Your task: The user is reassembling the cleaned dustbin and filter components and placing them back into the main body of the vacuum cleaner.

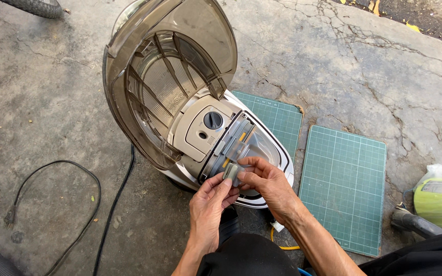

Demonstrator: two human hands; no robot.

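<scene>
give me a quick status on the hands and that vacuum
Both hands, left hand and right hand, pinch small grey latch on canister vacuum. Smoky lid up. Nothing blocking.

Cracked concrete floor (52, 102) carries a vacuum cleaner (190, 117), 2 green cutting mats (344, 184), black power cord (67, 204).

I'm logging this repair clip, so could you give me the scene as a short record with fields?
Setting: cracked concrete floor
Main object: canister vacuum cleaner, smoky transparent lid swung open
Left hand: fingers on a small grey latch piece at the dust bin's front
Right hand: pinching the same piece from the other side
Nearby: two green cutting mats, black power cord, green appliance at right
</scene>
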